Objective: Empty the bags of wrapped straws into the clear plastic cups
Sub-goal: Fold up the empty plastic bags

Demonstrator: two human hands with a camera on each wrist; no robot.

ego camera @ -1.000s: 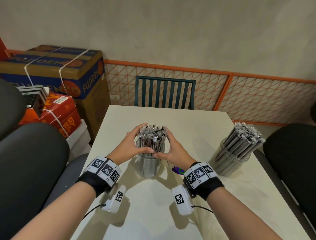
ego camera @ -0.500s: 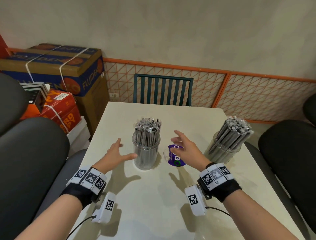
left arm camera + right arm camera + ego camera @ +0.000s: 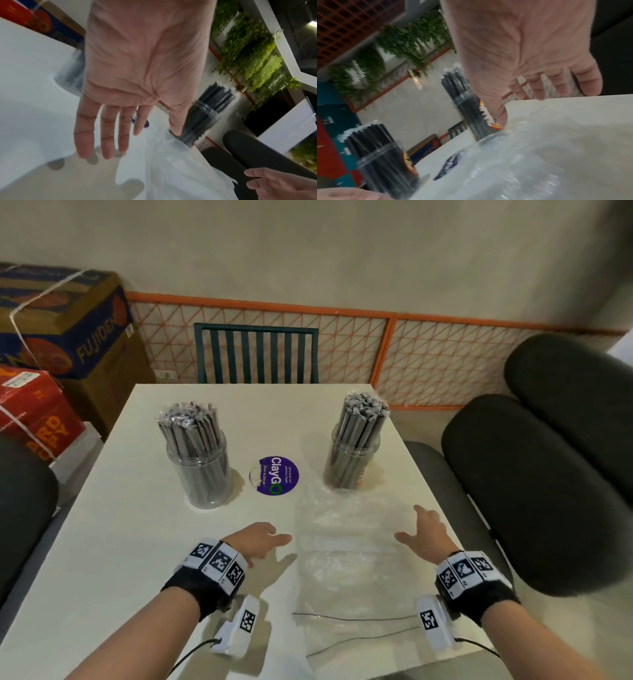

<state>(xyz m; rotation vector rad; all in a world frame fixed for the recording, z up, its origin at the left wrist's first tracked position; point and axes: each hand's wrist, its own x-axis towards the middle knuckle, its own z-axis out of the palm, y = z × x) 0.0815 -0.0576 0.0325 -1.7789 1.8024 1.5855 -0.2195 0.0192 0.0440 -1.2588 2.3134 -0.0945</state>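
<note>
Two clear plastic cups packed with wrapped dark straws stand on the white table (image 3: 137, 542): the left cup (image 3: 202, 460) and the right cup (image 3: 352, 453). An empty clear plastic bag (image 3: 346, 556) lies flat on the table in front of the right cup. My left hand (image 3: 260, 542) hovers open just left of the bag, its fingers (image 3: 106, 135) straight above the tabletop. My right hand (image 3: 424, 532) hovers open over the bag's right edge, with its fingers (image 3: 556, 83) spread. Neither hand holds anything.
A round purple sticker (image 3: 278, 475) lies between the cups. A teal chair (image 3: 257, 352) stands at the far edge, dark padded chairs (image 3: 534, 491) at the right and left. Cardboard boxes (image 3: 68, 330) are stacked at the back left. Thin cables (image 3: 356, 618) cross the bag near me.
Both hands let go of the left cup of straws and drew back toward me, spreading apart to either side of the empty bag. My view dropped toward the near table.
</note>
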